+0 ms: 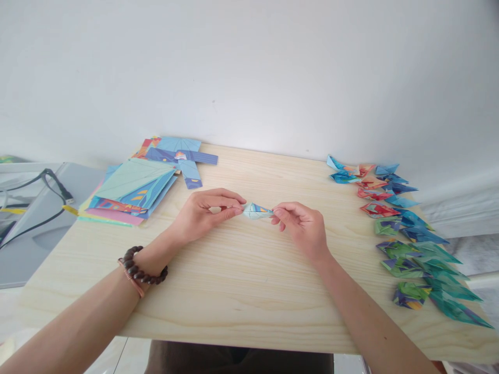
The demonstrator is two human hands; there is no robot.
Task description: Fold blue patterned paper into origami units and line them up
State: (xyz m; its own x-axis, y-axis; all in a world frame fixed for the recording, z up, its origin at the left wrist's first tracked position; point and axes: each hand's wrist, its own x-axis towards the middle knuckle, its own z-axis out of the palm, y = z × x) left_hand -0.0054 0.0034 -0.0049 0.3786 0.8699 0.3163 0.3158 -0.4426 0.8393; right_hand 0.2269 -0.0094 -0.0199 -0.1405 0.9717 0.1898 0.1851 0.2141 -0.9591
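Observation:
A small folded paper piece [256, 211], pale green with blue and orange patches, is held over the middle of the wooden table. My left hand [212, 210] pinches its left end between thumb and fingers. At its narrow right end, my right hand [298, 223] grips the tip, fingers curled in. The piece looks like origami, pointed at both ends and thicker toward the left. Parts of both ends are hidden by my fingertips.
Stacked patterned paper sheets [136, 179] lie at the table's left, with a blue cross-shaped paper arrangement [191, 158] behind them. Several folded paper figures [393, 223] line the right side. A black cable [58, 184] rests on a grey surface left of the table. A white wall stands behind.

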